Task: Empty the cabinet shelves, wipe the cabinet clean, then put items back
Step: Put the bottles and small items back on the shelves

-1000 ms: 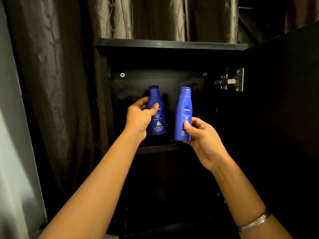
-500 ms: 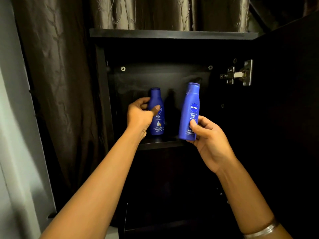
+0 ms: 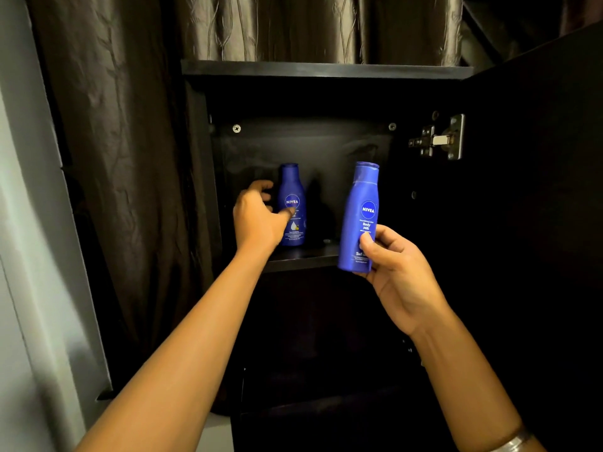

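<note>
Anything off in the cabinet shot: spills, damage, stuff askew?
No spills or damage visible. Only the taller bottle is off the shelf, tilted slightly in the right hand. The shorter bottle stands upright at the left hand.

A dark, glossy curtain (image 3: 124,164) with a faint vine pattern hangs in folds behind and to the left. At the far left stands a pale grey wall (image 3: 23,223), lit softly, while the remainder lies in deep shadow.

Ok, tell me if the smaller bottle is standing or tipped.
Standing: the smaller bottle sits upright on the shelf, cap up.
</note>
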`<action>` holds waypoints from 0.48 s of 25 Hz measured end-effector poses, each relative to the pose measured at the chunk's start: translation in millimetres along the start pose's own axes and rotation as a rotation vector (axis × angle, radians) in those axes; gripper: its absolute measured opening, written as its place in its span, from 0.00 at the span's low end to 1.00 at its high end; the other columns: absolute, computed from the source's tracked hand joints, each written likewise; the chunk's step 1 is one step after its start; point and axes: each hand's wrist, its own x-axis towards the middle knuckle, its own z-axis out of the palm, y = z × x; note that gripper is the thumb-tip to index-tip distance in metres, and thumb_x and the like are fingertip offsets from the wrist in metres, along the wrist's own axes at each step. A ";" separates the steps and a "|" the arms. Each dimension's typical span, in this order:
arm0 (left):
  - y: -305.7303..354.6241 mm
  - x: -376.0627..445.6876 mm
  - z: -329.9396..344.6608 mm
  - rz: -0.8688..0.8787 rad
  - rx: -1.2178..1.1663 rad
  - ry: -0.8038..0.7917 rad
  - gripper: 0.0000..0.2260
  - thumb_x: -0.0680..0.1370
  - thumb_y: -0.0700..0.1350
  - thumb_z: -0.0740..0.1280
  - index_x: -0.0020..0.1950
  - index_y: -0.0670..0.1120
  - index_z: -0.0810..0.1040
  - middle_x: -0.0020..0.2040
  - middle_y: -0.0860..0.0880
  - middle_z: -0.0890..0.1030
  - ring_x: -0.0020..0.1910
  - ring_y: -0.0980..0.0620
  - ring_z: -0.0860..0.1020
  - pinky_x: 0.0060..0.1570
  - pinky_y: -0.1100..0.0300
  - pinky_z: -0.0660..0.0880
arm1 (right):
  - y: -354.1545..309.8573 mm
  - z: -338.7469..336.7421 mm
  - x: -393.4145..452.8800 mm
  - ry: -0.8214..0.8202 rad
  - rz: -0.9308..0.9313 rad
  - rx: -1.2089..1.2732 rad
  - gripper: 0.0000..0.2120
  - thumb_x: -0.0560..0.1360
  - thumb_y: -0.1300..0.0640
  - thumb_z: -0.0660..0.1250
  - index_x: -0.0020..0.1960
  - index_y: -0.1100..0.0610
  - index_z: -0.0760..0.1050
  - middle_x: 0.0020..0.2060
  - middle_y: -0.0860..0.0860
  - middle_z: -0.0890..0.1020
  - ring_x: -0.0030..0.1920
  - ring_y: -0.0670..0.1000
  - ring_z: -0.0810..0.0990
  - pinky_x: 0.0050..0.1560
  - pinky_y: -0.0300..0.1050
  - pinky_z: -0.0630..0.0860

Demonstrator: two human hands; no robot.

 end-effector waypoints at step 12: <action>-7.0 -156.3 -41.7 -0.059 -0.599 -0.363 0.09 0.79 0.47 0.69 0.57 0.46 0.82 0.51 0.49 0.86 0.47 0.53 0.84 0.44 0.63 0.78 | 41.0 -9.1 -49.7 -0.119 0.111 -0.098 0.17 0.73 0.60 0.72 0.60 0.61 0.77 0.54 0.59 0.83 0.55 0.56 0.81 0.61 0.55 0.75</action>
